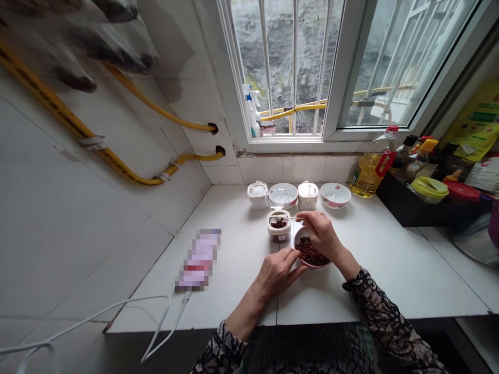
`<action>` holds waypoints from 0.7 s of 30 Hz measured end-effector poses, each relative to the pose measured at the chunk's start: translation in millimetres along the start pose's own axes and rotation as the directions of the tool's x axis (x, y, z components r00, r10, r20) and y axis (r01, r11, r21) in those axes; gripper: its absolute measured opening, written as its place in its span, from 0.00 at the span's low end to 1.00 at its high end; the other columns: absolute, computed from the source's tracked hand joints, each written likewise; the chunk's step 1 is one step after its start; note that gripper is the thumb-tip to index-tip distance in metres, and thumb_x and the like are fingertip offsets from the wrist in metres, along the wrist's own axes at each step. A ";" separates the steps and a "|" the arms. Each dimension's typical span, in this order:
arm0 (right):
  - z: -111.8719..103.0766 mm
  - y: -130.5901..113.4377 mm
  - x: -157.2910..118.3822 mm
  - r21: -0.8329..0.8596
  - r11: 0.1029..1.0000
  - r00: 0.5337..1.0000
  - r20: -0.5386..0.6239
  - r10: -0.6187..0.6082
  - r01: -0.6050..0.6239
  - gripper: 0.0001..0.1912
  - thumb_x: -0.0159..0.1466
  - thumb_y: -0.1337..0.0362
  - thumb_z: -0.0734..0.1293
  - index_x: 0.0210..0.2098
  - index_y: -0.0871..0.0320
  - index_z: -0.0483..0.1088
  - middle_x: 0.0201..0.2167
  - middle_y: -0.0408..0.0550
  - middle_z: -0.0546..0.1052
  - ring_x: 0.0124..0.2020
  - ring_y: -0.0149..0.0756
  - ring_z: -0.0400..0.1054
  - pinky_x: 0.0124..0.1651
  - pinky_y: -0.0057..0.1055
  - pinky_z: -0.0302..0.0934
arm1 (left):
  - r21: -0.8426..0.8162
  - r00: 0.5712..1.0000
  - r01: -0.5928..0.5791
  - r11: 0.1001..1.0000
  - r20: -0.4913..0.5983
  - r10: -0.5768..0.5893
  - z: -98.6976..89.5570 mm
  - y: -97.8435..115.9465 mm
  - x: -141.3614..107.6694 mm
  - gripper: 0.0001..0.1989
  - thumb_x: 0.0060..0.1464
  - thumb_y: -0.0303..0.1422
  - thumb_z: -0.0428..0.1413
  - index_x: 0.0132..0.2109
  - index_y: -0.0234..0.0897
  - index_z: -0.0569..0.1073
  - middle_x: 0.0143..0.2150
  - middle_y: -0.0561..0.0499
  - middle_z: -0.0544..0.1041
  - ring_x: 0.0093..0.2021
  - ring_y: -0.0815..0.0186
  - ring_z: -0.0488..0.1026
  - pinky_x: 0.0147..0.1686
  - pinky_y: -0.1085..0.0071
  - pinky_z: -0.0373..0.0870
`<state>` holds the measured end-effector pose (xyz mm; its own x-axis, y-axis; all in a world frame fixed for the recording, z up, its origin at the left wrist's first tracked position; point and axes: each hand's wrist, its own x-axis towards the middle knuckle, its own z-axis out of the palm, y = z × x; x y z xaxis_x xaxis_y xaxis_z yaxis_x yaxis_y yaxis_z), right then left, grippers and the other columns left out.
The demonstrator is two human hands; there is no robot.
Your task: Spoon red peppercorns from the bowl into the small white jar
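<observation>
My left hand [278, 270] grips the near left side of a small white bowl [316, 267], thumb and fingers against its rim. Dark red dried bits, like Sichuan peppercorns [307, 253], lie in the bowl. Above it, my right hand [320, 232] is closed on the handle of a small white spoon [290, 217]. The spoon reaches left over the mouth of a seasoning jar [279, 235], whose lid stands open. Similar dark red bits show inside the jar. My right hand hides part of the bowl.
Behind the jar stand two white lidded jars [258, 196] [307, 196] and two bowls [283, 197] [336, 196]. An oil bottle [366, 174] and a black condiment box [401, 200] are at right. A blurred-out device [198, 259] with a white cable [163, 317] lies left.
</observation>
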<state>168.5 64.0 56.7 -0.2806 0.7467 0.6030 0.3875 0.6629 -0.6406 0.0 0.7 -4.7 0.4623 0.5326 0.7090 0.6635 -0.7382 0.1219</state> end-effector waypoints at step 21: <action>-42.0 19.9 -7.6 -0.115 0.966 0.971 -0.100 0.219 -0.230 0.10 0.59 0.64 0.60 0.29 0.56 0.73 0.20 0.44 0.75 0.25 0.37 0.70 0.32 0.33 0.63 | -0.010 1.000 -0.008 1.000 0.011 0.008 -1.3 0.3 2.8 0.13 0.70 0.41 0.46 0.44 0.36 0.67 0.33 0.50 0.75 0.31 0.66 0.75 0.26 0.73 0.68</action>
<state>215.2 69.2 59.4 -0.1001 0.8646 0.4924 0.5397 0.4630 -0.7031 0.7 1.4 -1.8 0.4741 0.5311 0.7023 0.6542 -0.7463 0.1228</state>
